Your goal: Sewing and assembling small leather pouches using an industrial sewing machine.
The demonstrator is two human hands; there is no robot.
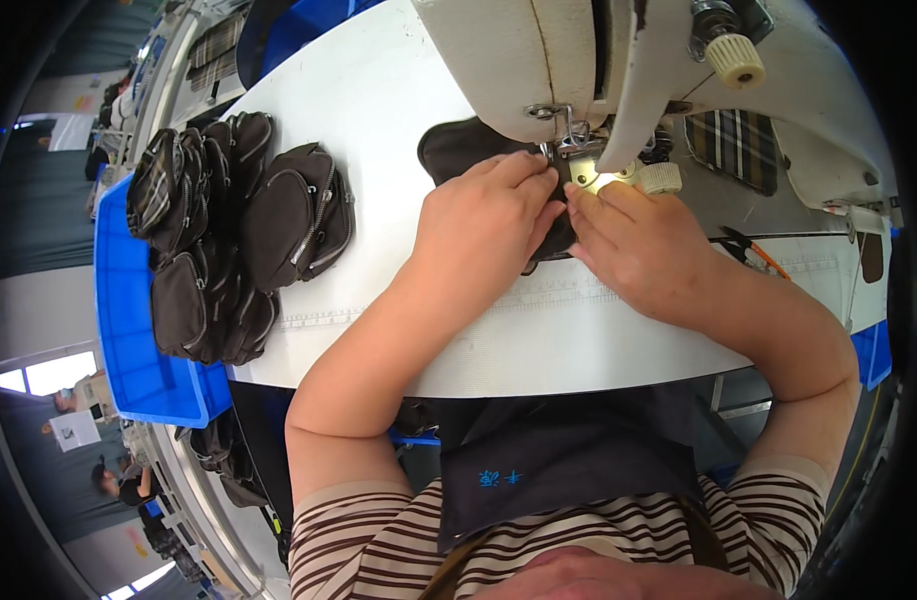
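Note:
A dark brown fabric piece (457, 150) lies under the sewing machine (519, 70), beside its lit needle area. My left hand (491, 215) is closed on the piece, its fingertips close to the presser foot (549, 152). Bunched at the piece's right edge are the fingers of my right hand (647, 242), close to the metal needle plate (604, 178). Both hands cover much of the fabric, so its full shape is hidden. Left of my hands, a small dark brown zippered pouch (297, 218) rests on the white table (399, 335).
More zippered pouches (184, 300) are heaped at the left, partly over a blue bin (129, 370). Right of the needle lies a plaid fabric piece (734, 150). Orange-handled thread snips (769, 260) sit near my right forearm. A ruler strip (329, 315) crosses the table.

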